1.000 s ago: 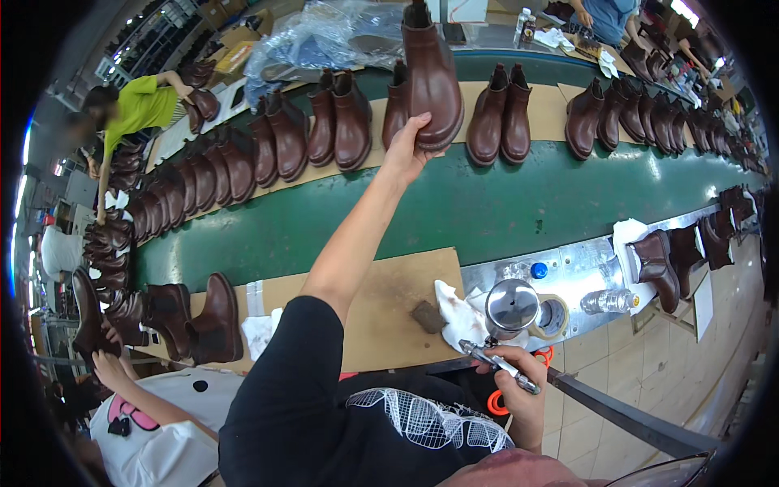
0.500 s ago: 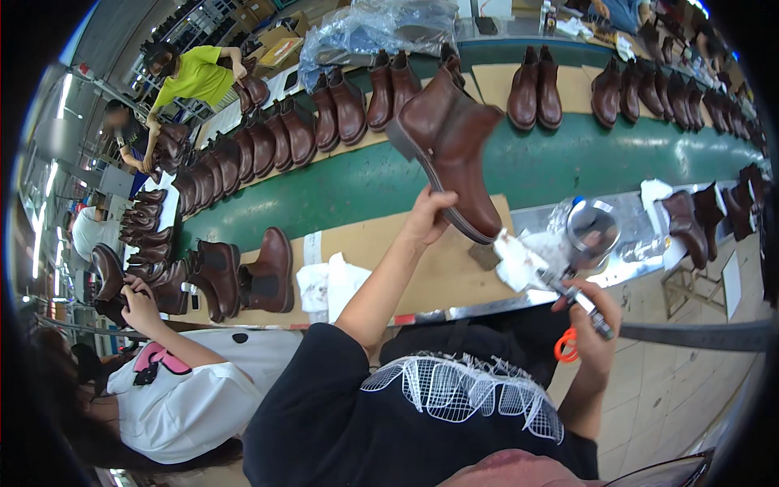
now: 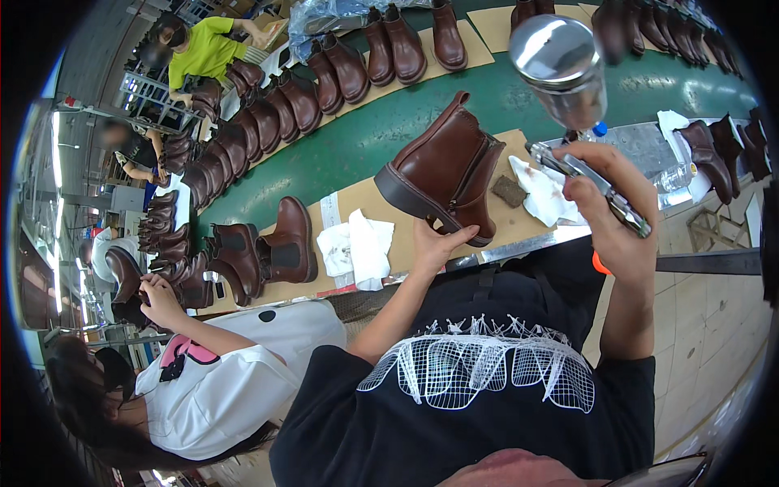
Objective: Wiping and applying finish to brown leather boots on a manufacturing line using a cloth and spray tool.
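A brown leather ankle boot [image 3: 442, 166] is in my left hand [image 3: 438, 246], which grips it near the toe. The boot is tilted, with its heel to the left and a side zip facing me. My right hand [image 3: 614, 195] is wrapped round the handle of a metal spray gun [image 3: 588, 183]. Its shiny round cup [image 3: 560, 69] is raised over the table, right of the boot. Beneath, on brown cardboard [image 3: 507, 146], lie a dark brown block [image 3: 509, 191] and a crumpled white cloth [image 3: 545, 191].
Rows of brown boots [image 3: 276, 109] line the far side of the green table [image 3: 341, 154]. White cloths [image 3: 357, 247] lie at the near edge. A co-worker in a white shirt [image 3: 211, 390] handles a boot at left. A clear bottle [image 3: 673, 177] is at right.
The boot has turned in my left hand, its zip side now towards me, and come lower. My right hand has lifted the spray gun up and away from me.
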A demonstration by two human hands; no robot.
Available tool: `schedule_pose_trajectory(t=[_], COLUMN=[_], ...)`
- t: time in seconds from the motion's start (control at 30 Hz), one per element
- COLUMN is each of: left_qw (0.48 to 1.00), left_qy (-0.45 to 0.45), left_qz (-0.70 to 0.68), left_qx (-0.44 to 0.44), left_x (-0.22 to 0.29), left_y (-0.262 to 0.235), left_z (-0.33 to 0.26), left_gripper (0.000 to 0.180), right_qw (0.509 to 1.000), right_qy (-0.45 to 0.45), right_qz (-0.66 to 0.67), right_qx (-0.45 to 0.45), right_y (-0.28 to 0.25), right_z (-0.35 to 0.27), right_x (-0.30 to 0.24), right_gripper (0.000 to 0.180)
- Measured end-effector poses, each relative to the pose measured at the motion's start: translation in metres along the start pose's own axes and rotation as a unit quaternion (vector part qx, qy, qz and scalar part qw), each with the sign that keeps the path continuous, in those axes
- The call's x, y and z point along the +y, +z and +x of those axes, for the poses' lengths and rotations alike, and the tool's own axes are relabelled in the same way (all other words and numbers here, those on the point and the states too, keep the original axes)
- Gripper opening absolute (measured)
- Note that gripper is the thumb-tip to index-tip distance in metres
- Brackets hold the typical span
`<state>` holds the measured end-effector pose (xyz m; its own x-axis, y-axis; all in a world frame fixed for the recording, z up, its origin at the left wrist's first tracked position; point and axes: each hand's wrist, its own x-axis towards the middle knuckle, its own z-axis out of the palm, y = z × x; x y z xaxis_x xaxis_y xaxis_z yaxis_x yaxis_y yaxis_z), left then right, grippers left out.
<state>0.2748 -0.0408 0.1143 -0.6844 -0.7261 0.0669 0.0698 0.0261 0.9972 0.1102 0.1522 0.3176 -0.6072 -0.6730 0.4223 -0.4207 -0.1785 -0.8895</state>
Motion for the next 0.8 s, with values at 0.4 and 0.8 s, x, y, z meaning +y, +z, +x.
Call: schedule_pose_trajectory(t=[0.4,0.8], left_qw=[0.999,1.000], left_qy=[0.034,0.014], left_qz=[0.018,0.016], left_qx=[-0.007,-0.023], left_x=[0.002,0.010], left_y=[-0.002,0.005], left_z=[-0.006,-0.005], left_gripper=[0.072,0.070], right_qw=[1.000,0.999], right_qy=[0.003,0.041], right_qz=[-0.020,0.032], right_qx=[0.006,-0.008], right_y=[0.002,0.008], right_z=[-0.019,-0.035], right_x=[0.004,0.002], right_gripper=[0.020,0.019])
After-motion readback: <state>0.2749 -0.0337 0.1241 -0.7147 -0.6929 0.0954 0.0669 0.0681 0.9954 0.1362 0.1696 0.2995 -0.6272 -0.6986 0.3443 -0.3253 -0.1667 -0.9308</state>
